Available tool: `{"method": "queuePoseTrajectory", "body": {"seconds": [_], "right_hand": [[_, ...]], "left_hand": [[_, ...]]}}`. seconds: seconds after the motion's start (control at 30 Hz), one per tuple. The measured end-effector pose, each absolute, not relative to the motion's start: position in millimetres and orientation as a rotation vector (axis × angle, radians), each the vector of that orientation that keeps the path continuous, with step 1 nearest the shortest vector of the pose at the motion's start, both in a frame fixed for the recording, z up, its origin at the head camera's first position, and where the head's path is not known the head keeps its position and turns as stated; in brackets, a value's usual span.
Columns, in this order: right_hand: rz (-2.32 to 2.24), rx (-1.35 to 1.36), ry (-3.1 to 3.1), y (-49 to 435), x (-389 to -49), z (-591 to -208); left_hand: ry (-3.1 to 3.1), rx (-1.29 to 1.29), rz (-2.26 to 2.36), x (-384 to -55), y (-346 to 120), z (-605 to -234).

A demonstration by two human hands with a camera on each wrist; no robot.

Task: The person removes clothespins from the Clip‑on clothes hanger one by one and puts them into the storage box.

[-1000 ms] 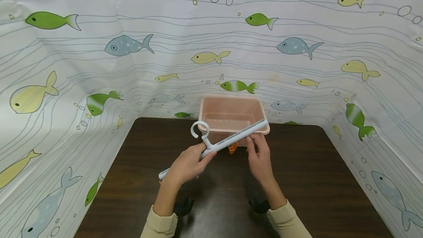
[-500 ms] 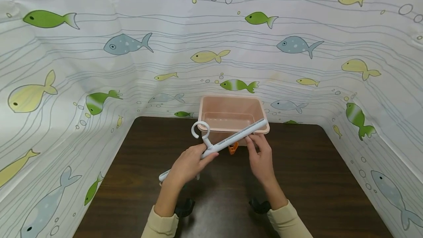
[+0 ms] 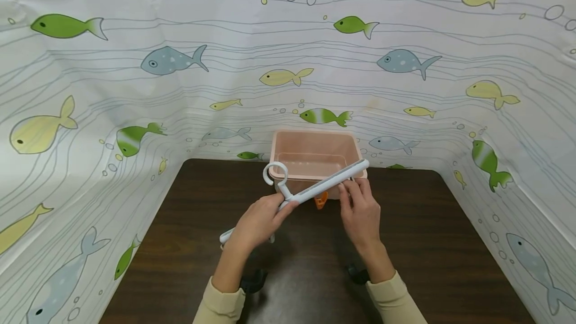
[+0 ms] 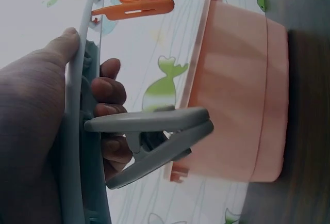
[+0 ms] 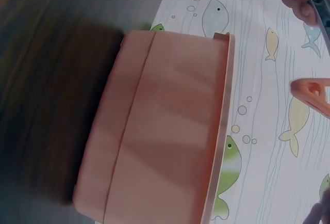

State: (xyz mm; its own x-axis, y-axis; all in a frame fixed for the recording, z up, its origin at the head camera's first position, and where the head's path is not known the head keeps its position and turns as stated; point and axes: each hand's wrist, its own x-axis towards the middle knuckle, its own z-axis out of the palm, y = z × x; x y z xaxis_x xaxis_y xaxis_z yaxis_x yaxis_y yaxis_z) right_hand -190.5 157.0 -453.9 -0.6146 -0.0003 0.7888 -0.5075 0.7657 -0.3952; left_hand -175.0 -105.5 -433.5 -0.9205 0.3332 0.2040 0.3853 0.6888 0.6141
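Note:
A pale blue-white clothes hanger (image 3: 330, 182) slants over the table, its hook (image 3: 275, 166) pointing up and its right end in front of the box. My left hand (image 3: 261, 221) grips it near the middle, thumb in front and fingers wrapped behind. An orange clothespin (image 4: 139, 5) hangs from the hanger between my hands. Nearer my left hand, a grey clothespin (image 4: 154, 136) hangs with its handles apart. My right hand (image 3: 363, 214) has its bent fingers and thumb right at the underside of the hanger's right arm; what lies between those fingertips is hidden.
A pink plastic box (image 3: 284, 136) stands at the back of the dark wooden table (image 3: 427, 234), just behind the hanger. Fish-patterned white sheeting (image 3: 243, 29) surrounds the table at the back and both sides.
The hanger has shifted slightly to the right, and its right end has risen a little. My right hand has moved a bit right along with it; my left hand keeps its grip.

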Motion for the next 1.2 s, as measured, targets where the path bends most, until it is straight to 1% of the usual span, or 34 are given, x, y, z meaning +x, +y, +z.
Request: {"method": "queuePoseTrajectory", "body": {"seconds": [0.1, 0.2, 0.43, 0.63, 0.8, 0.9, 1.2], "right_hand": [[0.757, 0.382, -2.092, 156.9, -191.6, -452.5], [0.853, 0.393, -2.091, 157.5, -192.2, -450.8], [1.45, 0.448, -2.214, 164.4, -190.5, -442.4], [1.693, 0.466, -2.368, 180.1, -189.5, -432.8], [1.963, 0.53, -2.37, 190.6, -186.0, -424.9], [2.019, 0.531, -2.378, 192.4, -185.0, -422.2], [1.904, 0.536, -2.409, 189.8, -184.6, -419.7]], "left_hand": [[-2.813, -0.623, -1.075, -175.2, -103.0, -431.3], [-2.796, -0.65, -1.058, -175.3, -101.3, -428.1], [-2.826, -0.632, -0.953, -173.9, -103.7, -420.9], [-2.819, -0.604, -0.928, -173.2, -104.6, -421.9], [-2.755, -0.644, -0.864, -172.8, -103.7, -425.5], [-2.717, -0.656, -0.842, -172.1, -104.3, -425.3], [-2.728, -0.674, -0.89, -173.7, -107.3, -425.3]]}}
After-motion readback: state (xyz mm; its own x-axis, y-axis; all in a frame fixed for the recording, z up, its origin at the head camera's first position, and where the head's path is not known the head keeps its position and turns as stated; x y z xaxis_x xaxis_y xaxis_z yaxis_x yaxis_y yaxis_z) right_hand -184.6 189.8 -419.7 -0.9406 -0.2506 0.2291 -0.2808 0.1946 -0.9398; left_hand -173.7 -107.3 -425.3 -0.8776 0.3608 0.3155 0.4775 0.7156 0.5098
